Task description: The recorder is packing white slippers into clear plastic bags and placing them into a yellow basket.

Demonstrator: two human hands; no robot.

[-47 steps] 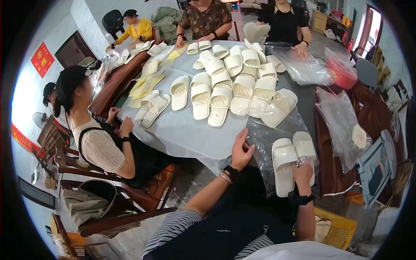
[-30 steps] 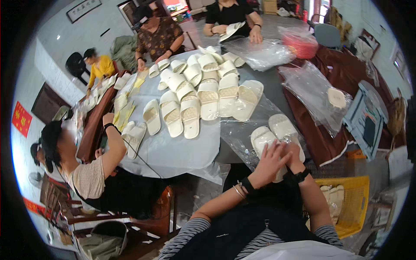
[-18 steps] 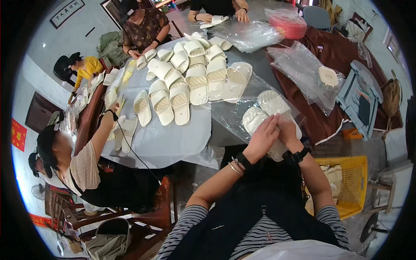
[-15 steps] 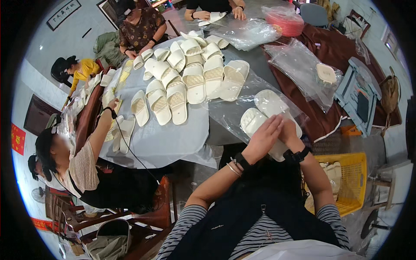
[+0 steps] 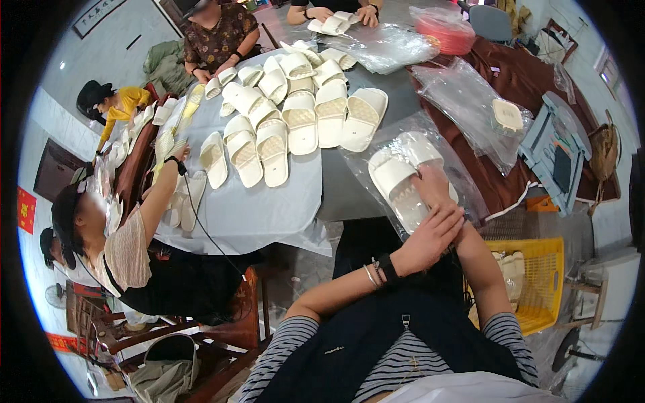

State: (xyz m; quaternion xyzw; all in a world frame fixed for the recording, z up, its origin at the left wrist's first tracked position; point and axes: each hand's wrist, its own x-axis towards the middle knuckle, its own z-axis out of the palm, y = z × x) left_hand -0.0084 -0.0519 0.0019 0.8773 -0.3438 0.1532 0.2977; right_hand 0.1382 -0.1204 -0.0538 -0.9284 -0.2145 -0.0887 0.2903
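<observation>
A pair of cream slippers (image 5: pixel 392 176) lies toe-outward in a clear plastic bag (image 5: pixel 474 195) at the near edge of the table. My right hand (image 5: pixel 433 187) reaches in over the pair, between the two straps; its fingertips are partly hidden there. Across my right wrist lies my left hand (image 5: pixel 433 234), fingers stretched out, near the bag's mouth. I cannot tell whether the left fingers touch the plastic. Many more cream slippers (image 5: pixel 272 153) are lined up and heaped on the table to the left of the bag.
A yellow crate (image 5: pixel 549 282) with slippers stands low at my right. Loose plastic bags (image 5: pixel 463 107) lie on brown cloth beyond, beside a blue stool (image 5: pixel 556 151). Co-workers sit around the table (image 5: pixel 295 208); a person at left (image 5: pixel 144 248) reaches over slippers, a cable hanging nearby.
My right hand has moved from the slippers' near end up between their straps. My left hand has slid back onto the right wrist. The bagged pair has shifted slightly left and turned.
</observation>
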